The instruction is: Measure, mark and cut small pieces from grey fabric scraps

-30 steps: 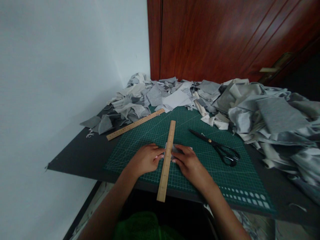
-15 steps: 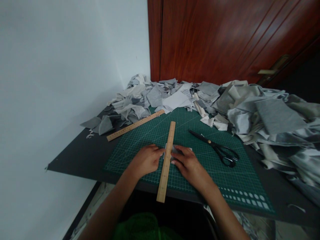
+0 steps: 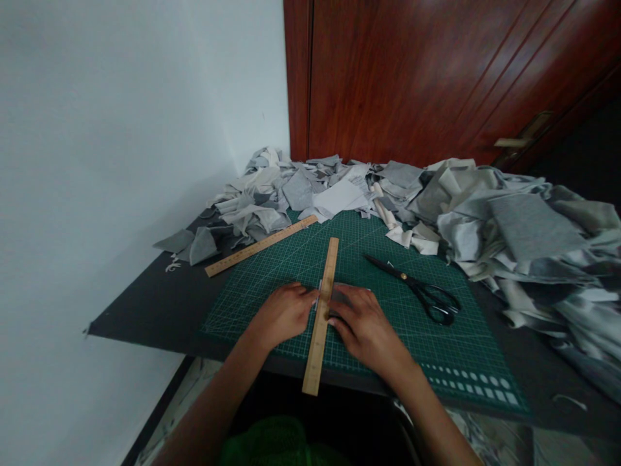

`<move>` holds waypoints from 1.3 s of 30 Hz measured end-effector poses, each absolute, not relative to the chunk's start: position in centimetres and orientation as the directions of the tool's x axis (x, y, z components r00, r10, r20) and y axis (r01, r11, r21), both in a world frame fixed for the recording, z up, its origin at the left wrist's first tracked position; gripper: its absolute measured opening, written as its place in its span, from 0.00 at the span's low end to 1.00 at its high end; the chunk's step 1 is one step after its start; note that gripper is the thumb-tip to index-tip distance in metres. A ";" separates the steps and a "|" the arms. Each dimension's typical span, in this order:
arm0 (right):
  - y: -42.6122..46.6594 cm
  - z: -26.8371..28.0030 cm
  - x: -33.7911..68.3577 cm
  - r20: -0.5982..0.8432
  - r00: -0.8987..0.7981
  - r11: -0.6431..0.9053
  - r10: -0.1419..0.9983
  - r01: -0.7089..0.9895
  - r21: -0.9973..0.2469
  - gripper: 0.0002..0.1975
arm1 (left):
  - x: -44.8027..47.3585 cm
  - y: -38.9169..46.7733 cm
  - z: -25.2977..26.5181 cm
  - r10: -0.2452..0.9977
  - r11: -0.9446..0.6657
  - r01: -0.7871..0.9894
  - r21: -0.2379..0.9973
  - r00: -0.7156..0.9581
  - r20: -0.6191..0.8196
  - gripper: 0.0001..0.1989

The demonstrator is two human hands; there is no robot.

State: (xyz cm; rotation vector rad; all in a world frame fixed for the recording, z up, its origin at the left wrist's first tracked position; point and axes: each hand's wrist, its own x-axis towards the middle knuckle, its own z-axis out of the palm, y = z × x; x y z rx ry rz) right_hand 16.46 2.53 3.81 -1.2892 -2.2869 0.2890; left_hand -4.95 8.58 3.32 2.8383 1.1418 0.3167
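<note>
A wooden ruler [image 3: 316, 349] lies nearly lengthwise across the mat, its near end past the table edge. Under it is a small piece of grey cloth [image 3: 318, 296], mostly covered by the ruler and my fingers. My left hand [image 3: 286, 315] is closed, with its fingers curled and the index fingertip at the cloth's edge along the ruler's left side. From the right, my right hand [image 3: 359, 320] reaches over the cloth, its thumb and fingertips against the ruler's right edge. Black scissors [image 3: 417, 285] rest on the mat to the right of that hand.
A green cutting mat [image 3: 466, 349] covers the middle of the dark table [image 3: 145, 317]. A second wooden ruler [image 3: 262, 244] lies slanted at the back left. Heaps of grey cloth scraps [image 3: 528, 220] line the back and right, below a wooden door [image 3: 412, 77].
The right hand's fingertips have shifted slightly left, onto the ruler's edge. My left hand stays almost in place, and the whole view has moved a little.
</note>
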 end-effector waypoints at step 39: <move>2.9 2.8 16.4 0.285 -0.368 0.462 0.885 0.774 -0.434 0.16 | -5.0 8.7 3.0 0.690 -0.723 0.675 0.151 0.690 0.221 0.11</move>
